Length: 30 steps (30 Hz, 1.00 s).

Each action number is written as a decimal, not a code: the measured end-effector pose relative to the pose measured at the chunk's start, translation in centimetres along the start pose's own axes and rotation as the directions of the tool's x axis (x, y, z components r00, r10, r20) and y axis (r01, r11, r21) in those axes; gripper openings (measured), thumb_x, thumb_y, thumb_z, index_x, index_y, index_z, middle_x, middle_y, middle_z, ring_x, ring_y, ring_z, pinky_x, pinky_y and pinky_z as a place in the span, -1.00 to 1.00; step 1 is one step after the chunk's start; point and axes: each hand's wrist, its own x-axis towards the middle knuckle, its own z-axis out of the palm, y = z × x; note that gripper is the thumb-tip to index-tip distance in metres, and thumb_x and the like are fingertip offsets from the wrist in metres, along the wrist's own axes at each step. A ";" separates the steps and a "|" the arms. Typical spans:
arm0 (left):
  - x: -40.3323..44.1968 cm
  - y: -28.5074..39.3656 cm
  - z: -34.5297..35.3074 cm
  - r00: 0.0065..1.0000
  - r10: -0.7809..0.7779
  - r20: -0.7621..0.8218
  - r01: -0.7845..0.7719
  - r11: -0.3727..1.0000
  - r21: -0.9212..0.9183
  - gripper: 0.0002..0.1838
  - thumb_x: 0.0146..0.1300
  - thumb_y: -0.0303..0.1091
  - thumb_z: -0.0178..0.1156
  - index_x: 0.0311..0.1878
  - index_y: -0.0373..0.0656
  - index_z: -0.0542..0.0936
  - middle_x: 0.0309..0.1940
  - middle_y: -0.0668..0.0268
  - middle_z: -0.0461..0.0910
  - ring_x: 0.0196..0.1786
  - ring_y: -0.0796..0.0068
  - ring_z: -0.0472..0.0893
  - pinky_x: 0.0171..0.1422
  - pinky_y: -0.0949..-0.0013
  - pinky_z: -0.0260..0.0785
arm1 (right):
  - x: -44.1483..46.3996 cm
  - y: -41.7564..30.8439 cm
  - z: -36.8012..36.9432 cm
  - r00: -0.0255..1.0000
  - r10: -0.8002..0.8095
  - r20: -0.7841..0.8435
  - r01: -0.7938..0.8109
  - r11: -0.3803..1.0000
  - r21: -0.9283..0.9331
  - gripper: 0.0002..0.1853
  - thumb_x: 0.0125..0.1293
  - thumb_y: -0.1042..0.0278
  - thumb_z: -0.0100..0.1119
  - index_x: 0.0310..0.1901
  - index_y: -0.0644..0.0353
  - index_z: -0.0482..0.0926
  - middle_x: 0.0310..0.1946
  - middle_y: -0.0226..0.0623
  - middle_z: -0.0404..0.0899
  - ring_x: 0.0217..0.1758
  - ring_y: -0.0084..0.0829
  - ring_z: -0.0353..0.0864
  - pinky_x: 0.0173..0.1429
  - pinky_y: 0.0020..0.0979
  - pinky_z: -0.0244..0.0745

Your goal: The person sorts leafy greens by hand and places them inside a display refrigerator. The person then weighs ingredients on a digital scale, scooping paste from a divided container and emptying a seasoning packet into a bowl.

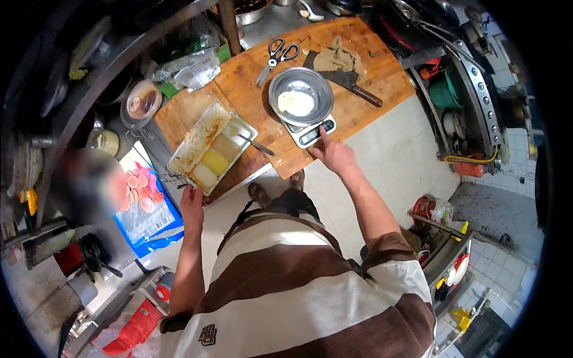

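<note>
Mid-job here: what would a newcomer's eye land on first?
Probably the shiny metal bowl, upper centre, on the scale, with the right hand at the scale's near end. Next, the stained white tray at left, its near corner by the left hand. Then the cleaver right of the bowl, partly under a brown cloth.

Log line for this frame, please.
left hand: at tray corner | right hand: index finger at scale front | metal bowl: on scale, white contents inside | scissors: on board

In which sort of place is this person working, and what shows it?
Most likely a kitchen: a metal bowl sits on a digital scale, and a cleaver and scissors lie on the wooden worktop.
</note>
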 end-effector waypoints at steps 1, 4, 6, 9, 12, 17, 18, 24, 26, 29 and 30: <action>0.0 0.2 -0.1 1.000 0.009 -0.001 -0.009 0.999 0.039 -0.64 0.31 -0.27 0.05 0.03 -0.36 0.41 -0.46 0.31 0.53 -0.45 0.59 0.53 -0.41 0.51 0.32 | 0.2 0.0 0.0 1.000 0.004 0.012 -0.004 1.000 -0.006 -0.22 0.21 -0.26 -0.05 0.35 0.07 0.12 -0.29 -0.11 0.63 -0.25 -0.11 0.63 -0.20 -0.13 0.52; 0.0 -0.6 -0.2 1.000 0.025 -0.003 -0.024 0.999 0.039 -0.64 0.31 -0.27 0.05 0.03 -0.36 0.42 -0.45 0.29 0.53 -0.44 0.58 0.54 -0.41 0.51 0.32 | -0.3 -0.3 -0.6 1.000 0.007 0.013 -0.007 1.000 0.010 -0.20 0.21 -0.28 -0.06 0.36 0.07 0.09 -0.31 -0.10 0.63 -0.25 -0.12 0.63 -0.21 -0.14 0.52; 0.3 -1.0 0.0 1.000 0.026 -0.011 -0.026 1.000 0.000 -0.64 0.30 -0.26 0.05 0.03 -0.35 0.42 -0.45 0.29 0.53 -0.44 0.58 0.54 -0.41 0.51 0.32 | -0.4 -0.4 -0.8 1.000 0.005 0.019 -0.005 1.000 -0.012 -0.20 0.22 -0.27 -0.07 0.37 0.06 0.07 -0.31 -0.08 0.63 -0.24 -0.12 0.63 -0.21 -0.14 0.52; 0.2 -1.0 0.0 1.000 0.006 -0.012 -0.006 1.000 -0.024 -0.64 0.30 -0.26 0.05 0.03 -0.35 0.41 -0.43 0.29 0.53 -0.45 0.58 0.53 -0.41 0.51 0.33 | -0.5 -0.4 -0.8 1.000 0.005 0.018 -0.004 1.000 -0.013 -0.21 0.24 -0.26 -0.08 0.37 0.07 0.06 -0.31 -0.06 0.62 -0.24 -0.12 0.63 -0.20 -0.14 0.52; 0.1 -1.0 0.0 1.000 -0.002 -0.004 0.002 0.999 -0.037 -0.64 0.31 -0.25 0.05 0.03 -0.34 0.41 -0.43 0.30 0.53 -0.45 0.59 0.53 -0.40 0.52 0.32 | -0.2 0.1 0.0 1.000 0.009 0.008 -0.009 1.000 0.000 -0.23 0.25 -0.22 -0.08 0.37 0.07 0.05 -0.29 -0.05 0.62 -0.23 -0.11 0.63 -0.20 -0.14 0.52; 0.0 -1.0 0.0 1.000 0.015 -0.004 -0.015 0.999 -0.043 -0.63 0.31 -0.24 0.05 0.04 -0.33 0.41 -0.43 0.32 0.52 -0.44 0.61 0.52 -0.39 0.54 0.32 | -0.6 -0.3 0.0 1.000 0.001 -0.005 -0.001 0.998 0.060 -0.28 0.26 -0.16 -0.04 0.34 0.10 0.12 -0.29 -0.06 0.62 -0.22 -0.11 0.62 -0.18 -0.15 0.52; -0.1 -0.8 0.0 1.000 0.008 -0.008 -0.009 0.999 -0.045 -0.63 0.31 -0.24 0.05 0.04 -0.33 0.41 -0.42 0.32 0.52 -0.44 0.60 0.52 -0.39 0.53 0.32 | -0.8 -0.5 0.2 1.000 -0.015 -0.007 0.016 0.996 0.086 -0.30 0.26 -0.13 -0.02 0.32 0.10 0.15 -0.30 -0.07 0.63 -0.23 -0.13 0.63 -0.19 -0.18 0.52; -0.2 -0.9 0.2 1.000 0.003 -0.030 -0.007 0.994 -0.107 -0.66 0.31 -0.27 0.06 0.00 -0.34 0.42 -0.42 0.30 0.52 -0.44 0.58 0.52 -0.37 0.51 0.35 | -2.2 -6.1 2.3 0.960 -0.281 0.017 0.155 0.577 0.802 -0.38 0.22 0.14 0.17 0.25 0.24 0.25 -0.43 -0.28 0.56 -0.37 -0.51 0.53 -0.22 -0.44 0.44; -0.8 0.4 0.5 0.998 -0.037 -0.042 0.029 0.986 -0.166 -0.69 0.30 -0.28 0.06 -0.03 -0.34 0.43 -0.41 0.30 0.51 -0.42 0.56 0.52 -0.33 0.50 0.38 | -2.1 -8.9 3.2 0.950 -0.305 -0.059 0.165 0.335 0.928 -0.40 0.23 0.23 0.20 0.24 0.28 0.26 -0.44 -0.40 0.51 -0.40 -0.63 0.43 -0.23 -0.56 0.38; -0.3 -0.5 0.8 0.996 -0.069 -0.058 0.048 0.950 -0.308 -0.74 0.27 -0.32 0.07 -0.12 -0.34 0.45 -0.42 0.31 0.50 -0.39 0.55 0.52 -0.29 0.48 0.42 | -1.9 -12.7 3.7 0.957 -0.252 -0.142 0.157 0.043 0.987 -0.49 0.27 0.30 0.15 0.21 0.28 0.31 -0.41 -0.53 0.44 -0.41 -0.72 0.31 -0.25 -0.67 0.30; -0.1 -0.5 0.7 0.996 -0.076 -0.040 0.061 0.953 -0.297 -0.75 0.26 -0.33 0.07 -0.14 -0.34 0.45 -0.41 0.31 0.49 -0.39 0.55 0.51 -0.29 0.47 0.42 | -2.0 -13.3 3.3 0.962 -0.243 -0.126 0.143 0.053 0.988 -0.50 0.28 0.30 0.15 0.21 0.26 0.32 -0.41 -0.52 0.44 -0.40 -0.72 0.32 -0.25 -0.66 0.31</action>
